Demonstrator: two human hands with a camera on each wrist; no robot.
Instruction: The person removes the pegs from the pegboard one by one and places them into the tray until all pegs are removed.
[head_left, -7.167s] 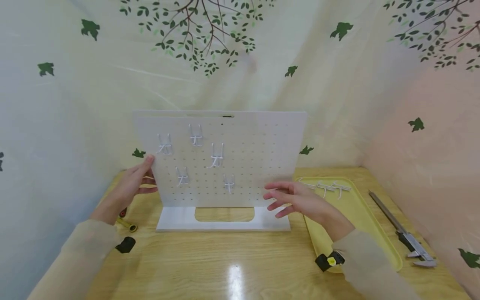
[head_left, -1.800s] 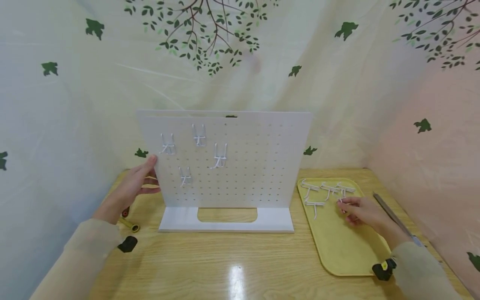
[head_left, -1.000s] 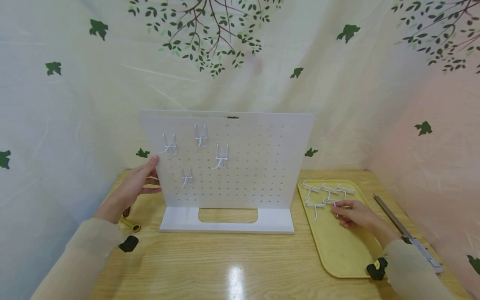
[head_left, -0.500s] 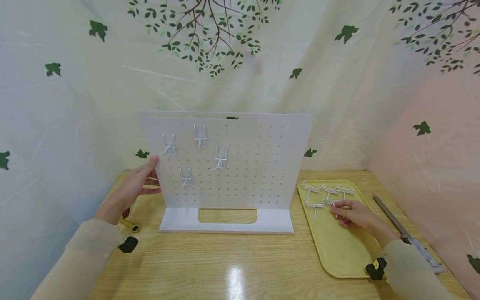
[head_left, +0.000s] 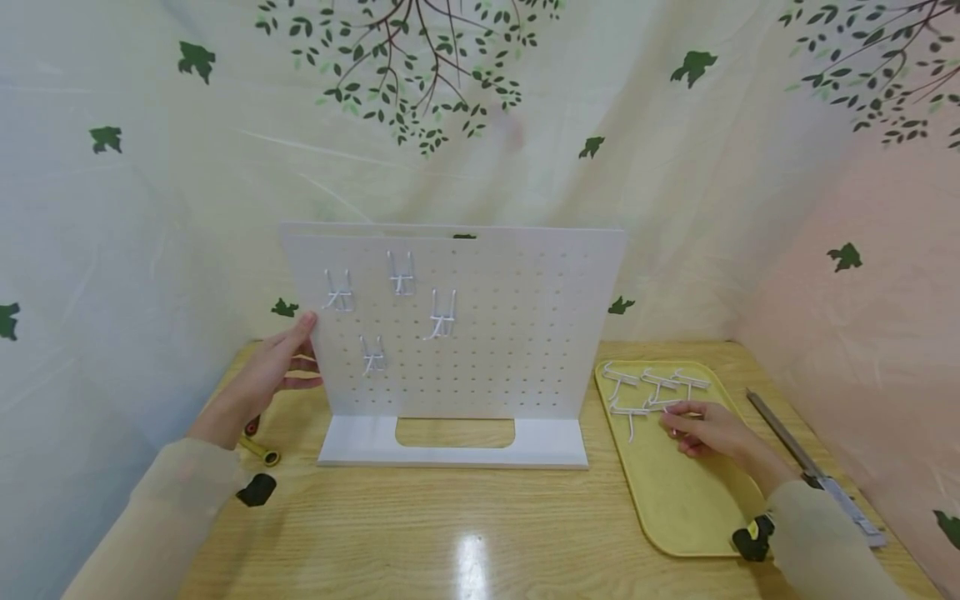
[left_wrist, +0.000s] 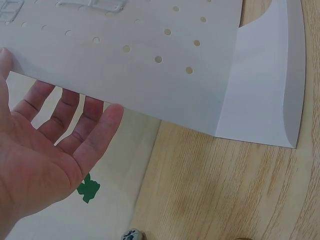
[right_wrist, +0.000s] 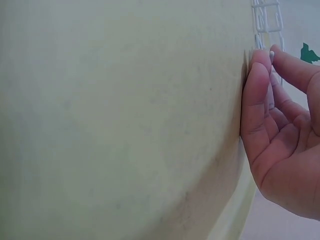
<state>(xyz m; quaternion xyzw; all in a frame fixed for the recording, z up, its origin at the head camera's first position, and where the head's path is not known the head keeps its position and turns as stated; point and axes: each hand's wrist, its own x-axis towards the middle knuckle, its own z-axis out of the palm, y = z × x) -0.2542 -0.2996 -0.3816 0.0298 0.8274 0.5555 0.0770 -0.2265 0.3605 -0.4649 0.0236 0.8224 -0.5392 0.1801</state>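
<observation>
With our left hand (head_left: 262, 371) we grip the left edge of the standing white perforated board (head_left: 510, 333), which carries four mounted hooks (head_left: 443, 323). With our right hand (head_left: 711, 429) we pinch a white wire hook (head_left: 657, 405) within the yellow rounded-corner tray (head_left: 690, 504), beside four loose hooks (head_left: 630, 411).

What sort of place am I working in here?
Probably a makeshift indoor workspace: a wooden table bearing a white pegboard and a caliper, with leaf-printed cloth behind.
</observation>
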